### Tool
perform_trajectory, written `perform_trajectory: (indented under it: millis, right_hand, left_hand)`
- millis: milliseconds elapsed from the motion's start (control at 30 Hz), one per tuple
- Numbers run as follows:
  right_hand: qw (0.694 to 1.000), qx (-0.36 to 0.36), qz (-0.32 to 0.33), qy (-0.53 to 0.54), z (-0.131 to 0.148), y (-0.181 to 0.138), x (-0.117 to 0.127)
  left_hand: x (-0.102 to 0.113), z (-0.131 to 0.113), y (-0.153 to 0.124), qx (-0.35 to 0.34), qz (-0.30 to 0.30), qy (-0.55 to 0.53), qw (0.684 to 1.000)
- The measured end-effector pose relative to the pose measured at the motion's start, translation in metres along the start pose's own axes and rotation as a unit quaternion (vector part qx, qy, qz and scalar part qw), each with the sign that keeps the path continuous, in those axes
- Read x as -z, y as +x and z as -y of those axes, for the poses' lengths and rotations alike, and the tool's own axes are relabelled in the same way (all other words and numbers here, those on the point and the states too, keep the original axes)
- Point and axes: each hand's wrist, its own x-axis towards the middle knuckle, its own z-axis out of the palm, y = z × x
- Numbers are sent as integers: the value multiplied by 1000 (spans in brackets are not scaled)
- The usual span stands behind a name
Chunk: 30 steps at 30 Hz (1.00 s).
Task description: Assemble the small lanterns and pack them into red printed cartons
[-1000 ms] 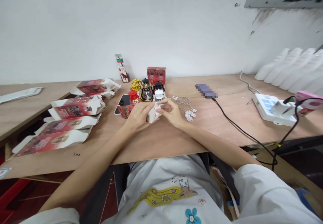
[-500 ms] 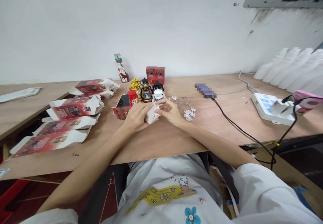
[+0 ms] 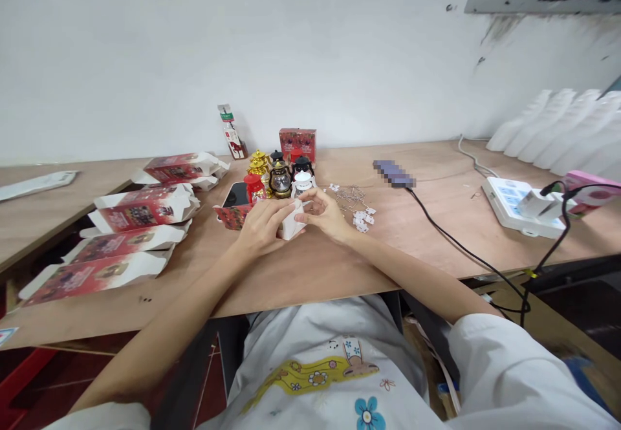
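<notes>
Between my hands is a small cardboard box (image 3: 292, 222), its white end turned toward me. My left hand (image 3: 263, 226) wraps round its left side, fingers closed on it. My right hand (image 3: 324, 215) pinches the white flap at the box's right edge between thumb and finger. Just behind stand several small lanterns: a red one (image 3: 255, 188), a white one (image 3: 303, 183), a bronze one (image 3: 280, 179), gold ones (image 3: 259, 161) and a black one (image 3: 303, 166). A printed red box panel (image 3: 233, 217) shows left of my left hand; whether it belongs to the held box I cannot tell.
Flattened red cartons (image 3: 136, 213) lie along the left. Two closed red boxes (image 3: 297, 142) stand at the back. White tags on strings (image 3: 361, 216) lie right of my hands. Farther right are a phone (image 3: 394, 173) on a black cable and a power strip (image 3: 521, 207).
My right thumb and fingers have shifted slightly at the flap, and the box's white end has turned a little. The left hand keeps its hold. The view has moved very slightly.
</notes>
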Motion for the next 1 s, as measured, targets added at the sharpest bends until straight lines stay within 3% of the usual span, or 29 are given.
perform_trajectory:
  millis: [133,300,467,533,600,700,767,867,933,1000]
  right_hand:
    - [996,-31,70,52,-1,0,2]
    - [978,-65,172,102,6,-4,3]
    - [978,-54,154,128,14,-3,3]
    - [983,-37,149,102,16,-1,5]
    - [988,0,142,62,18,1,9]
    - [992,85,85,-36,23,3,18]
    - [984,127,36,-119,26,3,24]
    - [955,169,-28,-240,28,-2,25]
    - [925,204,-69,-313,25,-5,22]
    - [893,242,-90,-368,18,-9,17]
  left_hand:
    - [-1,-6,1,-2,-26,-35,999]
    - [-4,-8,-6,-51,-66,-56,995]
    - [-5,-13,-7,-120,19,9,993]
    - [-5,-19,-3,-179,-1,-19,984]
    - [-7,-24,1,-195,-28,-58,979]
    - [-8,-27,3,-99,-50,-62,992]
    - [-9,-24,3,25,-75,-23,997]
    - [-10,-15,1,215,-78,-13,973]
    - [-11,-10,-2,272,-52,-78,958]
    - [-14,-7,-7,279,-33,-145,949]
